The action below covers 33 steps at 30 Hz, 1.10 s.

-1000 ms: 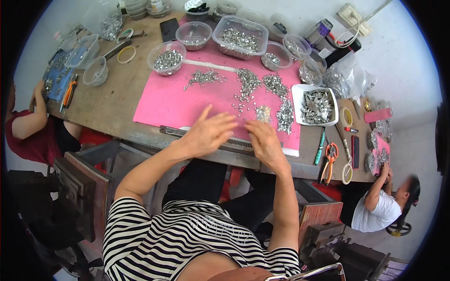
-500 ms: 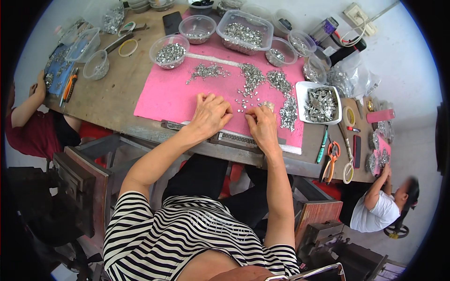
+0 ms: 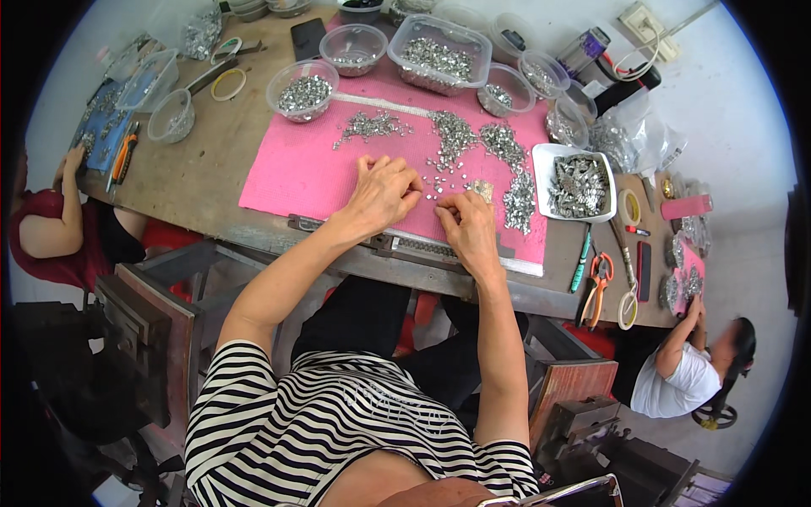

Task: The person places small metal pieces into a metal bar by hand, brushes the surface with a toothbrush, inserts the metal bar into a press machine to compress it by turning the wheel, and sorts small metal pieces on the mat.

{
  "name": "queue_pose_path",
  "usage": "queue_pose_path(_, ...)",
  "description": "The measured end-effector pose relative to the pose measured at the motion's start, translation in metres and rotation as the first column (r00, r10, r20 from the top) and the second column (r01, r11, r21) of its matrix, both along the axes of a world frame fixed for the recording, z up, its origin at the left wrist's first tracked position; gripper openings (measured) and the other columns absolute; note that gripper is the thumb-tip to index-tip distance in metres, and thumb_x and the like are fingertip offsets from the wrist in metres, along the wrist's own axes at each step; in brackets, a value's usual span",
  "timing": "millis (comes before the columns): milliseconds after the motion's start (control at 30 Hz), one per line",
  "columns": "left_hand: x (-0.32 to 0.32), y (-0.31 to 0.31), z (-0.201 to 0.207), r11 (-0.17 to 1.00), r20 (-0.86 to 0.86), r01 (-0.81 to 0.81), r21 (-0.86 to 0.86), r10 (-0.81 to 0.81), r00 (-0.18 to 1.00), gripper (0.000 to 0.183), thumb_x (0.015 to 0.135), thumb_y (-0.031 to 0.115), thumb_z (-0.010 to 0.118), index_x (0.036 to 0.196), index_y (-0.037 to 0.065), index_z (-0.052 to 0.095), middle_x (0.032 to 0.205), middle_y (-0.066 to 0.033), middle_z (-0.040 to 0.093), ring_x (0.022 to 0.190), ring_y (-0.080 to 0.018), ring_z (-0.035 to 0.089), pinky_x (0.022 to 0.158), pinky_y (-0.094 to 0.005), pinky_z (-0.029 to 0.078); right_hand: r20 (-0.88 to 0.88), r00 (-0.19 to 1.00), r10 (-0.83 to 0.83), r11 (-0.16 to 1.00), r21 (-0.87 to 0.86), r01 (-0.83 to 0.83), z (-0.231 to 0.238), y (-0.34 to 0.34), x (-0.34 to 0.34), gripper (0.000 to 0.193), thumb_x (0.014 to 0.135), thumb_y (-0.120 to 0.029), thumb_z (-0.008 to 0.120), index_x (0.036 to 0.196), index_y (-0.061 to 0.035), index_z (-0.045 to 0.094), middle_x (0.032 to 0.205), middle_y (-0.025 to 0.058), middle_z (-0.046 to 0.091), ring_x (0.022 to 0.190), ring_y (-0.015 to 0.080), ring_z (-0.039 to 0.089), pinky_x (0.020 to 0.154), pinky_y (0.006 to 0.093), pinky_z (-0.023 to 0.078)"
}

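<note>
My left hand [image 3: 382, 196] is above the pink mat [image 3: 296, 173], its fingers curled and thumb pressed to the fingertips. To its right, my right hand [image 3: 470, 230] is closed in a pinch. Whatever either hand grips is too small or hidden to make out. A long metal fixture [image 3: 412, 245] with a row of small metal links lies along the table's near edge, below and between my hands. Loose silver metal pieces [image 3: 452, 135] are heaped on the mat beyond them. A small gold-coloured cluster [image 3: 482, 189] sits just past my right fingers.
A white tray [image 3: 542, 182] of metal parts stands to the right. Clear tubs [image 3: 302, 91] of pieces line the back. Orange-handled pliers [image 3: 600, 279], a green-handled tool [image 3: 581, 262] and scissors [image 3: 627, 308] lie at right. Co-workers sit at both sides.
My right fingers have shifted slightly left and my left fingers slightly up, bringing the hands a little closer. The co-worker at left has moved their arm.
</note>
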<state>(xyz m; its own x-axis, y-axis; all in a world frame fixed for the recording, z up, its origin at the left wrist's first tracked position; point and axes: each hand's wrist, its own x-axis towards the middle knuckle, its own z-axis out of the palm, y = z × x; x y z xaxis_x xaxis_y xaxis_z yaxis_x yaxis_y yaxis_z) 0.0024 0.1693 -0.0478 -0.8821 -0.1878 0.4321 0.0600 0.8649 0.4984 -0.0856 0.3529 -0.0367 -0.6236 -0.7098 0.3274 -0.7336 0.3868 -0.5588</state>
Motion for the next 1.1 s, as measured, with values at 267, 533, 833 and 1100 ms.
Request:
queue_pose_path(267,0.001,0.007,0.001,0.999,0.027,-0.045,-0.027,0.046,0.999,0.012,0.081,0.019,0.075,0.088,0.012,0.069,0.087,-0.0017,0.060,0.088,-0.0216,0.057,0.096,-0.0487,0.032,0.045,0.999,-0.015,0.999,-0.031,0.017,-0.006,-0.001,-0.002,0.010,0.082,-0.011,0.074,0.089,-0.0056,0.068,0.083,0.0088,0.062,0.085,0.0281,0.060,0.079,0.0411,0.040)
queue_pose_path(533,0.002,0.011,-0.002,0.996,-0.024,-0.075,-0.051,0.074,0.997,0.009,0.081,0.020,0.075,0.084,0.013,0.071,0.089,-0.0030,0.060,0.096,-0.0237,0.056,0.099,-0.0549,0.031,-0.082,0.997,-0.007,1.000,-0.005,0.007,-0.001,-0.002,0.000,0.010,0.082,-0.011,0.075,0.088,-0.0060,0.068,0.082,0.0077,0.062,0.080,0.0264,0.060,0.076,0.0403,0.041)
queue_pose_path(833,0.006,0.020,-0.001,0.993,-0.039,-0.117,-0.032,0.115,0.993,0.008,0.083,0.019,0.073,0.086,0.013,0.072,0.088,-0.0031,0.059,0.097,-0.0239,0.055,0.101,-0.0570,0.029,-0.093,0.996,-0.005,1.000,-0.017,0.004,-0.002,-0.001,0.000,0.010,0.083,-0.011,0.075,0.088,-0.0060,0.068,0.081,0.0069,0.062,0.077,0.0251,0.061,0.075,0.0391,0.041)
queue_pose_path(1100,0.010,0.016,0.000,0.997,0.004,-0.069,0.027,0.069,0.998,0.008,0.084,0.020,0.074,0.089,0.013,0.072,0.094,-0.0025,0.059,0.098,-0.0227,0.058,0.102,-0.0595,0.028,-0.086,0.996,-0.011,1.000,0.011,0.012,-0.003,-0.002,0.001,0.009,0.082,-0.010,0.073,0.087,-0.0066,0.066,0.083,0.0079,0.060,0.084,0.0273,0.059,0.077,0.0409,0.039)
